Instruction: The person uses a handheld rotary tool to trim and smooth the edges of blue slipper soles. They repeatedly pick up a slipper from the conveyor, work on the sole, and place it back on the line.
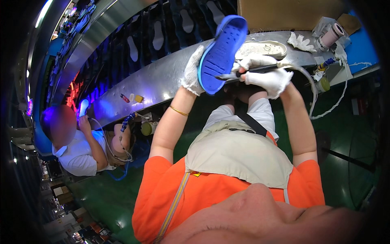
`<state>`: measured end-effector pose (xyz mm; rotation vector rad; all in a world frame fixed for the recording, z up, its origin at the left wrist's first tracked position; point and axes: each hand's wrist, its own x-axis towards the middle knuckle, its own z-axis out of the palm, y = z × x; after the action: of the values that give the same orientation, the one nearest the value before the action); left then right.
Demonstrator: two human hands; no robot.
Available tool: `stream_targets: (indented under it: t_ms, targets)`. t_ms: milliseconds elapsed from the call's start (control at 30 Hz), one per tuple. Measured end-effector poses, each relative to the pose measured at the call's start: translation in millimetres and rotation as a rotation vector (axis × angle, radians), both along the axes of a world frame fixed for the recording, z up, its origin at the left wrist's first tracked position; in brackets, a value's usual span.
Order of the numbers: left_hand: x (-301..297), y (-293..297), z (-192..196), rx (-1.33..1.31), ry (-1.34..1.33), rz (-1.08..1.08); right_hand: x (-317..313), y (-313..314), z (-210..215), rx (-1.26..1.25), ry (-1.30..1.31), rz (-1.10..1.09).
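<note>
My gloved left hand (191,71) grips the blue shoe sole (222,51) from behind, fingers wrapped round its edge, holding it tilted up over the metal desk (154,83) with its tread facing me. My gloved right hand (266,75) has its fingers pinched tight round a dark pen-like tool (243,73) with a hose, its tip touching the sole's lower edge. A white sole (264,49) lies on the desk just behind, and a co-worker (81,150) sits well off to my left.
</note>
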<state>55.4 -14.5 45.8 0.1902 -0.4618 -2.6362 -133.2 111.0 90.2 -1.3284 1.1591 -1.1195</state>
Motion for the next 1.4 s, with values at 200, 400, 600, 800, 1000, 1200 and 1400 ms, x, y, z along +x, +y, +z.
stream_targets:
  t_ms: [200, 400, 600, 800, 1000, 1200, 1400]
  targets:
    - [-4, 8, -24, -0.053, 0.027, 0.278, 45, 6, -37, -0.282, 0.040, -0.001]
    - [-3, 18, -35, -0.014, -0.030, 0.291, 37, -5, -39, -0.092, -0.217, -0.113]
    - [-5, 28, -35, -0.070, -0.005, 0.291, 57, 3, -23, -0.514, 0.211, -0.164]
    - [-2, 28, -46, 0.174, 0.301, 0.216, 42, -3, -22, -0.197, -0.129, -0.378]
    - [-16, 54, -17, -0.030, 0.077, 0.209, 33, -27, -30, -0.383, -0.011, -0.553]
    - [-16, 41, -29, 0.055, 0.114, 0.212, 27, -19, -20, -0.229, -0.414, -0.457]
    - [-15, 57, -25, -0.140, -0.011, 0.155, 10, -50, -31, -0.687, 0.095, -0.665]
